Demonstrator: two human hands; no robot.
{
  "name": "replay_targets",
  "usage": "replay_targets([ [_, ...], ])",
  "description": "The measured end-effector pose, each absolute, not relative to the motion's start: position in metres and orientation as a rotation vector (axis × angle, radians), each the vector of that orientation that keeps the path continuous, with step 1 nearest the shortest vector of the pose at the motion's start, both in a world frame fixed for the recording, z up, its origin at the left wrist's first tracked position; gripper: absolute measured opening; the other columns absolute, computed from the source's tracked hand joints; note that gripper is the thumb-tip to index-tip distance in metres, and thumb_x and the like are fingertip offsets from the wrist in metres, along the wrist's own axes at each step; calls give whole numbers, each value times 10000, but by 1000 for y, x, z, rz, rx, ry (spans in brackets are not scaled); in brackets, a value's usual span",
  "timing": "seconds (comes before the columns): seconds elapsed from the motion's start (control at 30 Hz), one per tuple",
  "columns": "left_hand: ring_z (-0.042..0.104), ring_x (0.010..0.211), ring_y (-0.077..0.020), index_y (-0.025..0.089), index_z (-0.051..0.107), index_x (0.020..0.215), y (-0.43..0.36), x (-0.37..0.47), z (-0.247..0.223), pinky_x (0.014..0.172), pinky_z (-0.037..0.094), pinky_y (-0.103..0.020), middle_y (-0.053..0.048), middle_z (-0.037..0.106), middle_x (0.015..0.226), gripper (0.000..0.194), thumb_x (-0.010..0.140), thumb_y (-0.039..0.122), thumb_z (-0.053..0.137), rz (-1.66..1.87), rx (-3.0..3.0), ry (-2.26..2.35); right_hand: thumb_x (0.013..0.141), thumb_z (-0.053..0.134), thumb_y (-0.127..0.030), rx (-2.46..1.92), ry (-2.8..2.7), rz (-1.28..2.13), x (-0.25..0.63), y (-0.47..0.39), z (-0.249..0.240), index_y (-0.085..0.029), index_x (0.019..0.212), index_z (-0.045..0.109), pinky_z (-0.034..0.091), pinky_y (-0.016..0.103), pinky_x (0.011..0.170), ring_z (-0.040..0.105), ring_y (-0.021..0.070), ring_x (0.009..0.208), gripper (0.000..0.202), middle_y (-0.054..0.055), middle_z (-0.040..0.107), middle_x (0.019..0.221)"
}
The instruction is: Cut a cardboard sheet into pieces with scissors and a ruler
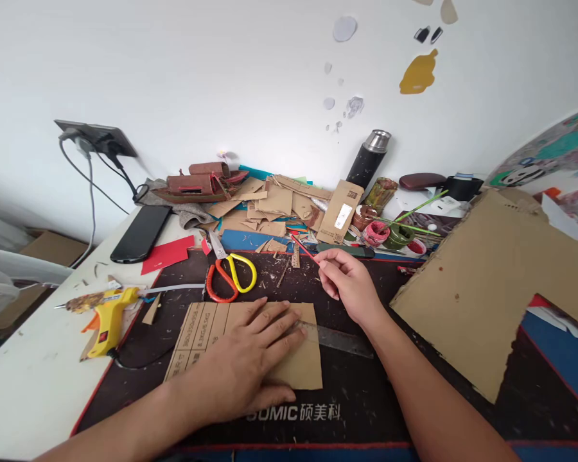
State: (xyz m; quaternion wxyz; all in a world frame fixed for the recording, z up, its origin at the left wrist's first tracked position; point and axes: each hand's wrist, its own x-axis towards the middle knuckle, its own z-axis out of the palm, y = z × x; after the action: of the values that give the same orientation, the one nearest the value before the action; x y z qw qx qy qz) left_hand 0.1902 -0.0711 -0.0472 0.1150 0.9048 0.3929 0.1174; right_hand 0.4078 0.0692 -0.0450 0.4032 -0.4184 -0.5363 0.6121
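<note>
My left hand [255, 350] lies flat, fingers stretched out, over a piece of printed brown cardboard [311, 372] and one end of a clear ruler [341, 341]. The ruler sticks out past the cardboard's right edge; its other end is under my fingers. Above the mat, my right hand [349, 282] pinches a slim red pencil [304, 248], its far end pointing up and left toward the scraps. Scissors [231, 277] with one red and one yellow handle rest just beyond the cardboard.
A yellow glue gun [113, 317] and a black phone [141, 234] lie at left. Cardboard scraps [274, 196], a model boat [192, 186] and a tilted black thermos [368, 160] line the wall. Paint jars [399, 236] and a large cardboard sheet [467, 295] stand right on the dark mat [356, 414].
</note>
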Motion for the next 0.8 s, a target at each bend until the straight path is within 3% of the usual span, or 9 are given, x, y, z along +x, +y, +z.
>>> replay_targets([
  [0.33,393,1573,-343,235,454,1628,-45,170,-55,1301,259,-575,-141,477,1685,781,987,652,609,394,2713,1261,867,787,-494,-1030,-1278,1611,409,68,-44,-206,1005,745,283,202,389,490,92,459,322,-21,630,694],
  [0.53,552,1457,-353,154,564,1524,-52,177,-53,1213,438,-545,-169,621,1556,605,1044,521,593,429,2782,1245,825,847,-485,-977,-1274,1658,409,67,-42,-218,1005,755,322,196,390,548,103,509,335,-14,649,735],
  [0.63,640,1355,-327,164,649,1415,-48,179,-42,1127,533,-496,-150,698,1460,458,1072,454,560,462,2703,1246,807,871,-473,-967,-1238,1675,409,67,-41,-214,977,758,319,193,391,542,98,506,330,-17,647,722],
  [0.8,686,1232,-285,205,704,1335,-20,186,-19,1062,569,-489,-111,761,1317,331,1096,267,483,564,2525,1292,772,891,-534,-987,-1042,1649,411,68,-34,-184,863,750,294,191,384,502,87,476,388,-25,605,655],
])
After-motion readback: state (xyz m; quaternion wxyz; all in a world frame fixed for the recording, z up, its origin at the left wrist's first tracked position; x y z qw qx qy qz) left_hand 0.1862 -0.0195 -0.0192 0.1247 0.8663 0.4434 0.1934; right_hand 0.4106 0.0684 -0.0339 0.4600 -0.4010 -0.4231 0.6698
